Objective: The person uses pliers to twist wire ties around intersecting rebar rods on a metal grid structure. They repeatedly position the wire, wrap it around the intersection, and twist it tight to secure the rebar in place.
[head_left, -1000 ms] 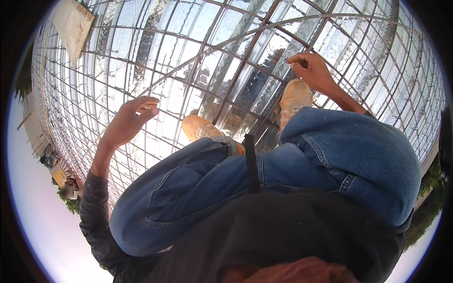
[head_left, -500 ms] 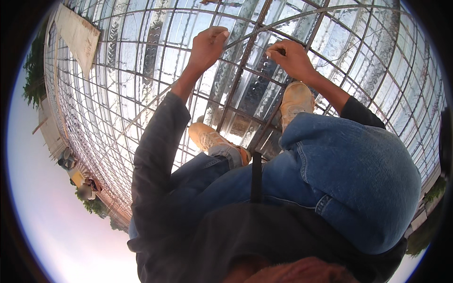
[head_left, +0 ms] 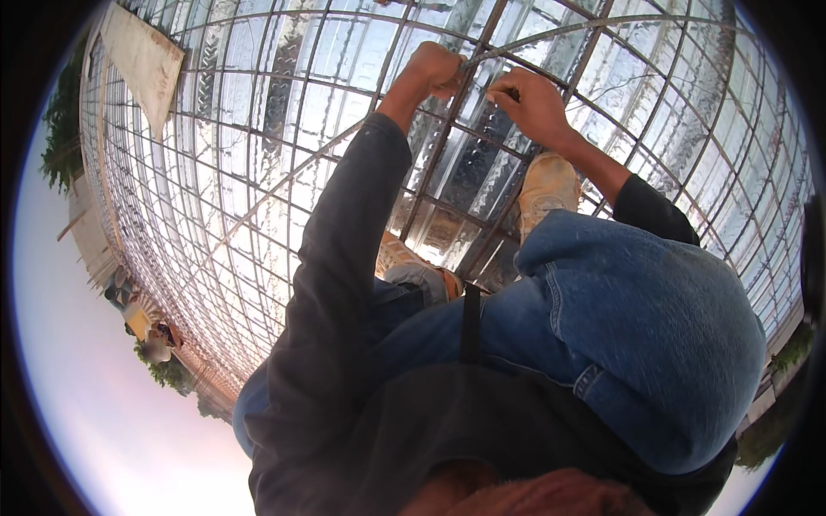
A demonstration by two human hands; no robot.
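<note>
My left hand (head_left: 437,69) is curled closed beside a crossing of dark steel reinforcing bars (head_left: 449,120). A long slanting bar (head_left: 602,22) passes over that crossing, next to its fingers. A short gap to the right, my right hand (head_left: 532,105) is bent at the wrist, with thumb and forefinger pinched together above the bar grid. Whatever either hand holds, perhaps something thin, is too small or hidden to make out. Shiny ribbed metal decking (head_left: 280,82) lies beneath the bars.
My right shoe (head_left: 548,187) and left shoe (head_left: 397,256) stand on the barred decking, below the hands. A pale flat board (head_left: 148,64) lies at the far left. Beyond the left edge are a person (head_left: 159,344), small in view, and trees (head_left: 60,129).
My left hand has moved right, up to the bar crossing and close to my right hand, and its fingers have curled in. The right hand has hardly moved.
</note>
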